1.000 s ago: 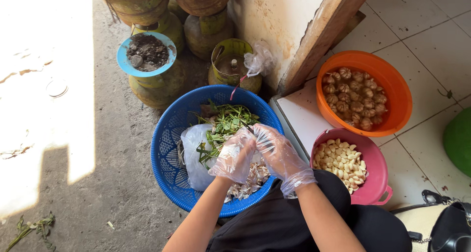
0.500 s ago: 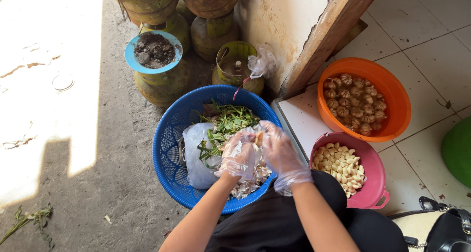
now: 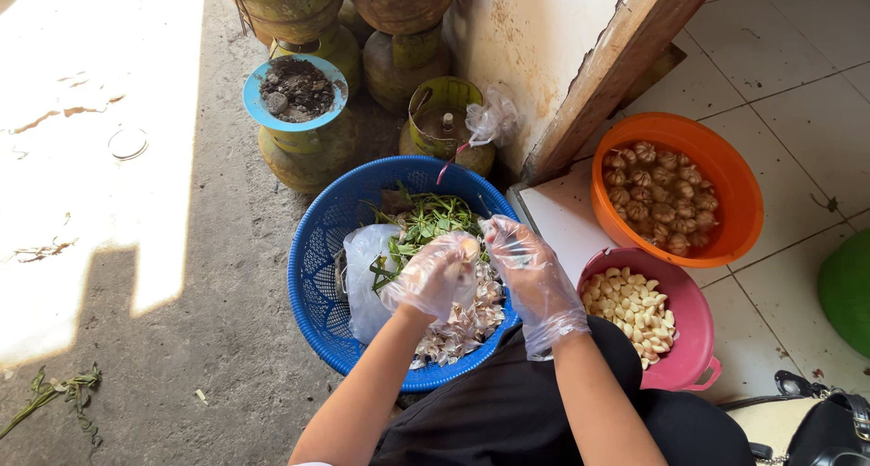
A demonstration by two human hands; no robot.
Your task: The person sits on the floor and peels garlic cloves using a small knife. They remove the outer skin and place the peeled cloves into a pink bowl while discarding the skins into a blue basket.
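Vs a second ago: both gloved hands have closed in together over the blue basket (image 3: 313, 276), and a pale garlic clove (image 3: 468, 247) now shows at the fingertips, so peeling looks mid-clove, skins dropping below. Left hand (image 3: 433, 280) fingers curled tight around the clove; right hand (image 3: 530, 276) pinched near it, can't tell if it grips clove or skin. Basket holds garlic skins (image 3: 462, 325), green stems, a plastic bag. Right: pink bowl (image 3: 693, 344) of peeled cloves; farther, orange bowl (image 3: 739, 203) of whole bulbs.
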